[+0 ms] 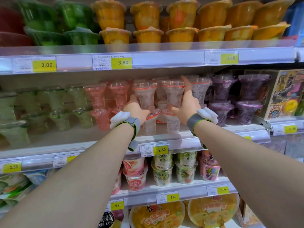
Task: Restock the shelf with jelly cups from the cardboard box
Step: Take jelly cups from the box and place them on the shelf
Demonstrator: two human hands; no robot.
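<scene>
Both arms reach into the middle shelf [82, 139]. My left hand [135, 109] grips a clear jelly cup with a red rim [145, 94], set upside-down on top of another clear cup [150, 124]. My right hand [187, 102] holds a second clear red-rimmed jelly cup [173, 94] above a lower cup [171, 122], with its index finger pointing up. Pink cups [97, 96] stand to the left and purple cups [222, 89] to the right. The cardboard box is not in view.
Pale green cups [54, 102] fill the shelf's left end. Orange fruit cups [146, 15] and green cups [39, 18] crowd the shelf above. Lower shelves hold small printed cups [162, 168] and wide orange tubs [158, 216]. A printed carton [286, 92] stands at the right.
</scene>
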